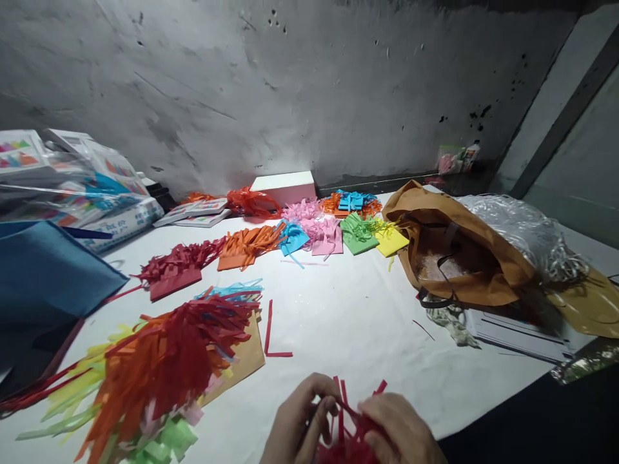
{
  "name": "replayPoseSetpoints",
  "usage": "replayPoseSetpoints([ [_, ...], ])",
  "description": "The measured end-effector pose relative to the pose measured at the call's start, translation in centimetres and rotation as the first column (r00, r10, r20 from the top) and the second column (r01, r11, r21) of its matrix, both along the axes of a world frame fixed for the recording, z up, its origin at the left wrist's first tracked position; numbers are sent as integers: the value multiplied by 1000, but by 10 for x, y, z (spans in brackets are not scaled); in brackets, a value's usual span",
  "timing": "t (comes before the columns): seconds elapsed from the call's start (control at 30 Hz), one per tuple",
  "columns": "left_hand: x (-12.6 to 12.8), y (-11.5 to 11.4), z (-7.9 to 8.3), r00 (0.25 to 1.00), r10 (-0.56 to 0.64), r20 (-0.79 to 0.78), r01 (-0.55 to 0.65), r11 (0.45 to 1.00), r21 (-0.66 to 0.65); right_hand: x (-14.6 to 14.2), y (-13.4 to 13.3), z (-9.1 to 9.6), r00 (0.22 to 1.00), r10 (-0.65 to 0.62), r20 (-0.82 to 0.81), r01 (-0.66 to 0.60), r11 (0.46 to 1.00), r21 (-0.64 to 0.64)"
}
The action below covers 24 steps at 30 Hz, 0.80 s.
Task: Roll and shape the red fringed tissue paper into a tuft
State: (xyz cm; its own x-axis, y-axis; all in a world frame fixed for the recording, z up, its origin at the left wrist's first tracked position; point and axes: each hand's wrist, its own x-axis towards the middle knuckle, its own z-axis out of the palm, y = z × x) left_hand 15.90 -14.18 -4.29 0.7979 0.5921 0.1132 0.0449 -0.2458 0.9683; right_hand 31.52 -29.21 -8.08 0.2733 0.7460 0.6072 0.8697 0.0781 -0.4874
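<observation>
At the bottom edge of the head view my left hand (298,422) and my right hand (403,428) are close together, fingers curled and pinching a bunch of red paper strips (349,422). The strips stick up between the two hands and spill below them. Just left of the hands lies a big heap of mixed strips (159,367), red, orange, yellow and green, partly on a tan card (246,361). A single bent red strip (269,338) lies loose on the white table cover (348,316).
Piles of cut coloured paper run across the table: dark red (176,267), orange (246,245), blue, pink (324,235), green (358,233), yellow. An open brown bag (454,251) and clear plastic (522,232) lie right. A blue cloth (43,274), boxes and a white box (284,187) stand left and behind.
</observation>
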Motion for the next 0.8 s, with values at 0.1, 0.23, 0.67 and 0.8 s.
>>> replayPoseSetpoints([
  [0.1, 11, 44, 22, 992, 110, 67, -122, 967, 223, 54, -5, -1, 955, -281, 99, 286, 957, -41],
  [0.23, 43, 132, 58, 924, 336, 181, -380, 769, 514, 129, 0, -12, 832, -491, 258, 542, 819, -187],
  [0.67, 97, 34, 1, 971, -185, -149, 238, 745, 624, 122, 8, -32, 801, -429, 417, 563, 777, -283],
  [0.8, 131, 12, -20, 907, -280, -315, 412, 749, 519, 125, 7, -33, 818, -405, 409, 536, 794, -287],
])
